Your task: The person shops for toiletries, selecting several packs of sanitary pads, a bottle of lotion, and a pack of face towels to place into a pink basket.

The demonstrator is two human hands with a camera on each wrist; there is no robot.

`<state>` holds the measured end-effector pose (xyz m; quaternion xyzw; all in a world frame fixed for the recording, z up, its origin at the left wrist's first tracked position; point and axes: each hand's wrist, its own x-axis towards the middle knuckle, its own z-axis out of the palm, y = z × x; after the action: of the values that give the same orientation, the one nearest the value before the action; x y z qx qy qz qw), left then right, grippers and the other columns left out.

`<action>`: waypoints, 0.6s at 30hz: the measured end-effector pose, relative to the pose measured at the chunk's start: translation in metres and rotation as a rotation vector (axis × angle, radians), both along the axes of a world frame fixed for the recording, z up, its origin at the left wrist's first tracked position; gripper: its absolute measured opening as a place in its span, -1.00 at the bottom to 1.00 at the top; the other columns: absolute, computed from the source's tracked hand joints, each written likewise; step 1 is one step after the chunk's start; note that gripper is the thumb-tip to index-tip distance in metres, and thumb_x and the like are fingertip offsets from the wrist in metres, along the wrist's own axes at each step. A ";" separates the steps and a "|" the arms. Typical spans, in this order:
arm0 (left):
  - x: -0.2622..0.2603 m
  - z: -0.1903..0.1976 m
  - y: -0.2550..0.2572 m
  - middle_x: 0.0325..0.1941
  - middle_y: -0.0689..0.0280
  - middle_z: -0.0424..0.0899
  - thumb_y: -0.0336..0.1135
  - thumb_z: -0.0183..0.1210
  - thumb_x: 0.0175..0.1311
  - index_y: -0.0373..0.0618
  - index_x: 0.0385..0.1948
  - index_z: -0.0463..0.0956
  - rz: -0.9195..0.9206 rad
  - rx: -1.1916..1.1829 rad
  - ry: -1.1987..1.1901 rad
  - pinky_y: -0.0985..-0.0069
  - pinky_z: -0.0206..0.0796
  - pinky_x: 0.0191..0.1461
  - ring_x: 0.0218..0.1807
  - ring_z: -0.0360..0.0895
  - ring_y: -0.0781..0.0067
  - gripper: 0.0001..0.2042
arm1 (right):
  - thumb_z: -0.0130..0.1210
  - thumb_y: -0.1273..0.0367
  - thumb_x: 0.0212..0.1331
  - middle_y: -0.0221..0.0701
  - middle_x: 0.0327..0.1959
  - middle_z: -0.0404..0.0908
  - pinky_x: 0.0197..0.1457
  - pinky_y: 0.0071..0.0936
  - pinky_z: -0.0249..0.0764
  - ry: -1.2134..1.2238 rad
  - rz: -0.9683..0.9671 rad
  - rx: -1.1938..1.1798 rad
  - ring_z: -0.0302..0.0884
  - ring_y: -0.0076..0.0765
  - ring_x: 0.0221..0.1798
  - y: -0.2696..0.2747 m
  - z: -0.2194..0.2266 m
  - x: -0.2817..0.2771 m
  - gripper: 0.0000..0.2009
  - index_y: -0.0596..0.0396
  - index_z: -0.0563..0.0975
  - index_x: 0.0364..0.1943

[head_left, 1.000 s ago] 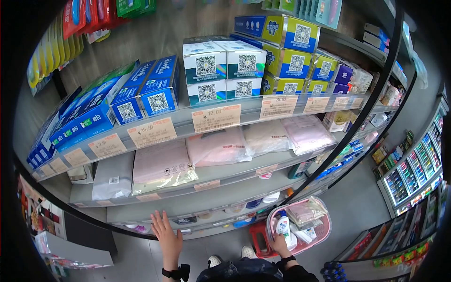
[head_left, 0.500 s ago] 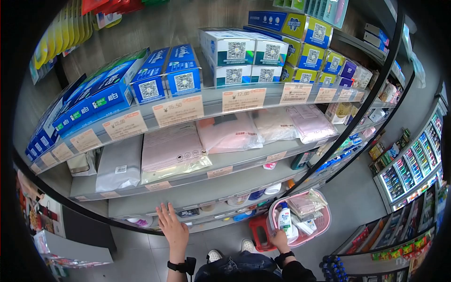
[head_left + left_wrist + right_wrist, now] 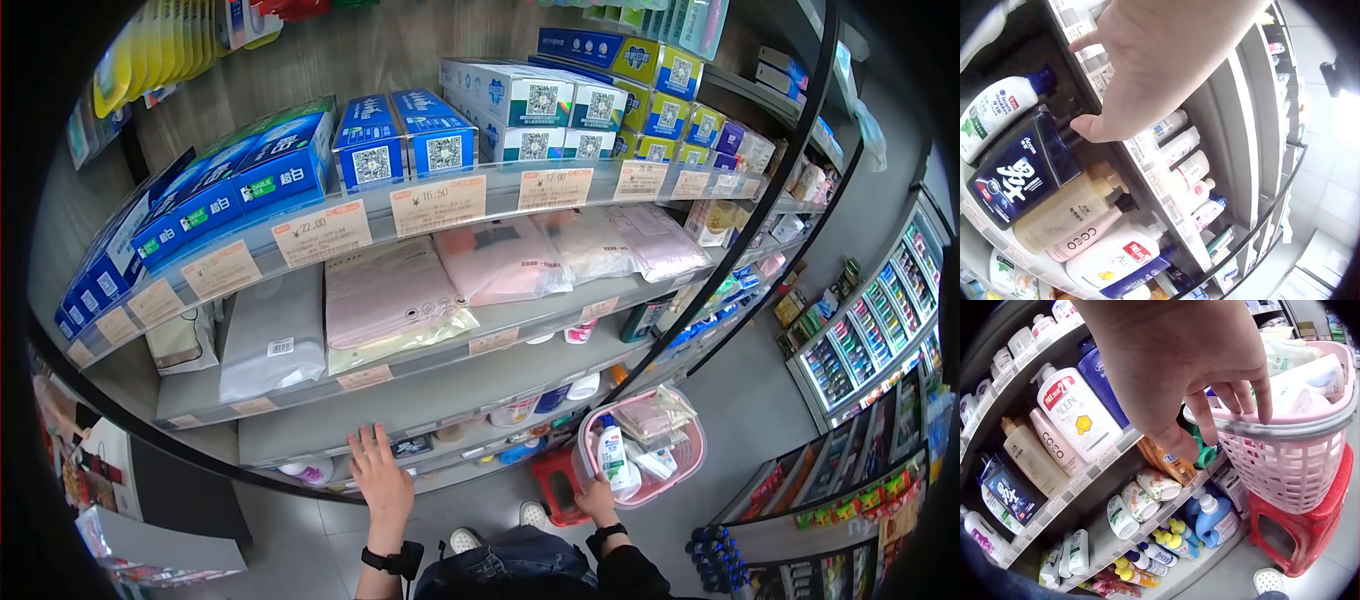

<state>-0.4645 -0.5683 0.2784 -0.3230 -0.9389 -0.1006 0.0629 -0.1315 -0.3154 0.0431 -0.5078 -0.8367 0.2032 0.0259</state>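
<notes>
My left hand (image 3: pixel 382 480) is raised in front of the lower shelves with its fingers extended and nothing in it. In the left wrist view, its thumb overlaps the shelf beside a dark blue bottle (image 3: pixel 1022 172) with white lettering, next to a white shampoo bottle (image 3: pixel 997 109). My right hand (image 3: pixel 600 502) is at the near side of a pink basket (image 3: pixel 690 470). The right wrist view shows loose fingers (image 3: pixel 1260 397) right at the basket's rim. Inside the basket are a white bottle with a blue cap (image 3: pixel 611 455) and a pale plastic-wrapped pack (image 3: pixel 650 415).
The basket stands on a red stool (image 3: pixel 1316 519). Toothpaste boxes (image 3: pixel 285 150) fill the upper shelf, with wrapped textile packs (image 3: pixel 390 290) below. More bottles (image 3: pixel 1079 419) line the lower shelves. A black upright post (image 3: pixel 735 255) rises beyond the basket.
The head view has turned, so the shelf goods appear farther right. My left hand appears slightly farther right, fingers still extended. My right hand has stayed by the basket.
</notes>
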 end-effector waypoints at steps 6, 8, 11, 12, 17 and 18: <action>-0.003 0.001 -0.004 0.44 0.00 0.05 -0.33 0.28 -0.06 -0.16 0.43 -0.09 -0.020 -0.072 0.019 0.02 0.01 0.37 0.47 -0.05 -0.15 -0.07 | 0.26 0.23 -0.24 0.10 0.13 0.44 0.26 -0.19 0.39 -0.003 -0.015 -0.013 0.40 0.14 0.21 -0.003 -0.004 0.001 -0.62 0.14 0.66 -0.26; -0.003 0.002 -0.005 0.44 0.01 0.05 -0.32 0.30 -0.06 -0.15 0.43 -0.10 -0.026 -0.095 0.010 0.02 0.03 0.37 0.48 -0.06 -0.14 -0.05 | 0.27 0.21 -0.25 0.10 0.28 0.31 0.24 -0.19 0.42 -0.005 -0.035 -0.038 0.39 0.12 0.21 -0.004 -0.003 0.000 -0.60 0.07 0.66 -0.22; -0.002 0.003 -0.008 0.44 0.02 0.05 -0.31 0.30 -0.06 -0.15 0.43 -0.10 -0.036 -0.097 0.016 0.02 0.02 0.37 0.48 -0.06 -0.12 -0.05 | 0.27 0.21 -0.25 0.12 0.28 0.31 0.25 -0.21 0.41 -0.022 -0.020 -0.019 0.40 0.12 0.22 -0.005 0.002 -0.001 -0.58 0.08 0.66 -0.21; -0.002 0.002 -0.008 0.44 0.02 0.05 -0.31 0.30 -0.06 -0.15 0.43 -0.10 -0.037 -0.097 0.015 0.02 0.02 0.37 0.48 -0.06 -0.12 -0.05 | 0.27 0.21 -0.26 0.13 0.28 0.30 0.26 -0.21 0.40 -0.014 -0.025 -0.037 0.40 0.13 0.22 -0.005 0.003 -0.001 -0.57 0.09 0.66 -0.20; -0.001 0.000 -0.009 0.44 0.03 0.05 -0.28 0.31 -0.04 -0.14 0.43 -0.10 -0.034 -0.121 0.049 0.05 0.02 0.39 0.49 -0.07 -0.09 -0.05 | 0.27 0.21 -0.26 0.14 0.27 0.31 0.27 -0.22 0.39 -0.012 0.036 -0.013 0.39 0.15 0.22 -0.003 -0.009 0.006 -0.58 0.10 0.66 -0.22; -0.001 0.000 -0.009 0.44 0.03 0.05 -0.28 0.31 -0.04 -0.14 0.43 -0.10 -0.033 -0.121 0.049 0.05 0.02 0.39 0.49 -0.07 -0.09 -0.05 | 0.26 0.22 -0.26 0.14 0.26 0.32 0.28 -0.22 0.38 0.002 0.023 -0.009 0.39 0.15 0.22 -0.003 -0.009 0.005 -0.59 0.10 0.67 -0.22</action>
<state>-0.4660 -0.5769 0.2787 -0.3439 -0.9361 -0.0366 0.0644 -0.1262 -0.3180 0.0341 -0.4982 -0.8415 0.2078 0.0223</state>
